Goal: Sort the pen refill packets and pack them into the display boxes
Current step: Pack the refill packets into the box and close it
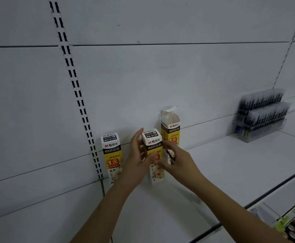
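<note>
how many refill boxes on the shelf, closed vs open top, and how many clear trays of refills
Closed-top yellow and white boxes: 2, the left box and the middle box, which both hands hold, left hand and right hand.
Open-top box: 1, the open box behind.
Clear trays of refills: 1, the clear tray.
Total: 4

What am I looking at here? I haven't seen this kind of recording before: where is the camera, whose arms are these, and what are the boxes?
There is no machine here. The one picture comes from a camera worn on a person's head, looking forward and down at their own bare arms. They reach onto a white shop shelf. Three tall yellow-and-white cartons stand along its back wall: the left box is closed, the right box has its top flap open. The left hand and right hand both grip the middle box from either side. Farther right sits a clear tray of refill packets.
</note>
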Available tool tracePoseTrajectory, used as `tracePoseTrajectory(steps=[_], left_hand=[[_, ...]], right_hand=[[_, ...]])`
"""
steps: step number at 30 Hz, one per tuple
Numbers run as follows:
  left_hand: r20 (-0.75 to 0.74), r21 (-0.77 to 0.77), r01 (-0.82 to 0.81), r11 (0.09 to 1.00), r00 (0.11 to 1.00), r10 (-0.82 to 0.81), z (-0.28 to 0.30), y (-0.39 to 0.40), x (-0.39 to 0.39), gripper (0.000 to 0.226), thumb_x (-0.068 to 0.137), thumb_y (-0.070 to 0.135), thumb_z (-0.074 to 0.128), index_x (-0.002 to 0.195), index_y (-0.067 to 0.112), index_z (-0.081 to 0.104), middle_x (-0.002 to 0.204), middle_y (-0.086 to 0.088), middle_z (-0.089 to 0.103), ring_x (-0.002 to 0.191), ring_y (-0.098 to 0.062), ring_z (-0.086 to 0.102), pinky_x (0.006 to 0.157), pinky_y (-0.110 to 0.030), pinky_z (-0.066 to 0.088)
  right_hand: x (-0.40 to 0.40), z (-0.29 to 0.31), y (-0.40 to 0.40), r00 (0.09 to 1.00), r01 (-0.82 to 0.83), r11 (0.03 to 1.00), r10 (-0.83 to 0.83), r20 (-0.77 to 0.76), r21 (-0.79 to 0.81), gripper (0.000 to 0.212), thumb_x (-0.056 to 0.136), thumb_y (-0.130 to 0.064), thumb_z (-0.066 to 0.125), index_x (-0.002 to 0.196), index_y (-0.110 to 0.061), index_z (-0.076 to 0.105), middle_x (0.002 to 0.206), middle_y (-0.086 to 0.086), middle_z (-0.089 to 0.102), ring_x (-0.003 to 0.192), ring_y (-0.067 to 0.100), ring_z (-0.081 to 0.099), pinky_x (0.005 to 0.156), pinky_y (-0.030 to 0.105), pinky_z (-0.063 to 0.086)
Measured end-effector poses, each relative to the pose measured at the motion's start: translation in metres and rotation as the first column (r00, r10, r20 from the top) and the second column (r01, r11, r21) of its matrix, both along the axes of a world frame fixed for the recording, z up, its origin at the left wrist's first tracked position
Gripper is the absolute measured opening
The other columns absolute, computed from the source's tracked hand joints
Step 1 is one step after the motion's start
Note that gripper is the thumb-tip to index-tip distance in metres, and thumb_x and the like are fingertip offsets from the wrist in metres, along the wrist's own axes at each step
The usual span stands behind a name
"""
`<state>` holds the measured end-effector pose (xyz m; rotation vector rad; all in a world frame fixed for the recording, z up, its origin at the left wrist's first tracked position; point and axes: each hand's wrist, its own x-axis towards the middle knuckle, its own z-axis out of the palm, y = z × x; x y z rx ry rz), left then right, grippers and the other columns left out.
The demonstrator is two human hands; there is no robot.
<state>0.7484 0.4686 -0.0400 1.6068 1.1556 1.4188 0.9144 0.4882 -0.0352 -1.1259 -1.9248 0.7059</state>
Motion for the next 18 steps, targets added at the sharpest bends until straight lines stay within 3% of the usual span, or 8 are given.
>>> tracePoseTrajectory(steps=[5, 7, 9, 11, 12, 13, 15, 18], left_hand=[[-0.073, -0.015, -0.018, 1.0, 0.997, 0.016, 0.001, -0.008, 0.004, 0.08, 0.097, 0.012, 0.058, 0.143, 0.061, 0.014, 0.154, 0.01, 0.039, 0.139, -0.003, 0.039, 0.112, -0.031, 0.04], [-0.167, -0.01, -0.063, 0.998, 0.984, 0.06, -0.002, -0.016, 0.006, 0.079, 0.098, 0.021, 0.058, 0.15, 0.053, 0.009, 0.155, 0.015, 0.037, 0.14, 0.001, 0.036, 0.112, -0.029, 0.038], [-0.22, 0.051, -0.192, 0.98, 0.955, 0.198, -0.009, -0.035, 0.001, 0.062, 0.097, 0.028, 0.059, 0.15, 0.038, 0.029, 0.145, 0.019, 0.046, 0.133, 0.003, 0.043, 0.108, -0.029, 0.043], [-0.168, 0.183, -0.415, 0.891, 0.88, 0.444, -0.017, -0.062, -0.007, 0.038, 0.093, 0.023, 0.064, 0.129, 0.032, 0.055, 0.125, 0.024, 0.053, 0.115, 0.002, 0.055, 0.095, -0.027, 0.052], [-0.119, 0.212, -0.529, 0.822, 0.821, 0.559, -0.02, -0.074, -0.013, 0.033, 0.09, 0.019, 0.068, 0.119, 0.031, 0.058, 0.116, 0.022, 0.053, 0.105, -0.001, 0.058, 0.087, -0.027, 0.054], [-0.078, 0.192, -0.624, 0.758, 0.76, 0.645, -0.027, -0.077, -0.023, 0.034, 0.087, 0.018, 0.072, 0.116, 0.029, 0.057, 0.111, 0.019, 0.052, 0.099, -0.003, 0.058, 0.082, -0.026, 0.055], [-0.084, 0.027, -0.694, 0.72, 0.716, 0.693, -0.039, -0.069, -0.042, 0.054, 0.081, 0.026, 0.079, 0.126, 0.021, 0.052, 0.116, 0.009, 0.047, 0.101, -0.009, 0.057, 0.085, -0.027, 0.054], [-0.233, -0.127, -0.583, 0.802, 0.804, 0.547, -0.054, -0.043, -0.06, 0.071, 0.072, 0.041, 0.08, 0.134, 0.024, 0.047, 0.123, 0.003, 0.05, 0.106, -0.014, 0.06, 0.089, -0.04, 0.056]], right_hand=[[-0.013, -0.018, 0.005, 0.998, 0.002, 0.995, 0.004, 0.065, -0.1, 0.062, 0.08, -0.031, 0.077, 0.134, -0.031, 0.046, 0.122, -0.013, 0.061, 0.109, 0.004, 0.058, 0.087, 0.021, 0.048], [-0.017, -0.019, 0.008, 0.998, 0.015, 0.997, -0.01, 0.065, -0.074, 0.055, 0.08, -0.03, 0.078, 0.128, -0.028, 0.051, 0.111, -0.017, 0.061, 0.102, 0.002, 0.058, 0.082, 0.018, 0.046], [-0.019, -0.02, 0.013, 0.999, 0.002, 0.997, 0.003, 0.052, -0.081, 0.051, 0.077, -0.031, 0.079, 0.121, -0.032, 0.054, 0.103, -0.024, 0.06, 0.095, -0.004, 0.058, 0.077, 0.014, 0.047], [-0.019, -0.021, 0.017, 0.999, -0.023, 0.991, 0.029, 0.043, -0.132, 0.049, 0.075, -0.032, 0.081, 0.116, -0.036, 0.054, 0.099, -0.027, 0.063, 0.091, -0.008, 0.06, 0.079, 0.022, 0.054], [-0.019, -0.021, 0.02, 0.998, -0.03, 0.988, 0.038, 0.05, -0.148, 0.047, 0.075, -0.032, 0.081, 0.114, -0.037, 0.055, 0.098, -0.026, 0.065, 0.091, -0.007, 0.062, 0.082, 0.029, 0.057], [-0.02, -0.021, 0.022, 0.997, -0.036, 0.987, 0.046, 0.06, -0.155, 0.044, 0.076, -0.032, 0.08, 0.112, -0.037, 0.055, 0.097, -0.024, 0.065, 0.091, -0.004, 0.064, 0.083, 0.033, 0.058], [-0.025, -0.021, 0.023, 0.996, -0.053, 0.988, 0.063, 0.068, -0.145, 0.04, 0.079, -0.029, 0.079, 0.108, -0.038, 0.054, 0.095, -0.024, 0.064, 0.091, 0.004, 0.066, 0.084, 0.038, 0.058], [-0.038, -0.02, 0.021, 0.993, -0.087, 0.987, 0.096, 0.067, -0.132, 0.037, 0.082, -0.027, 0.075, 0.113, -0.035, 0.056, 0.099, -0.02, 0.065, 0.091, 0.012, 0.068, 0.081, 0.045, 0.059]])
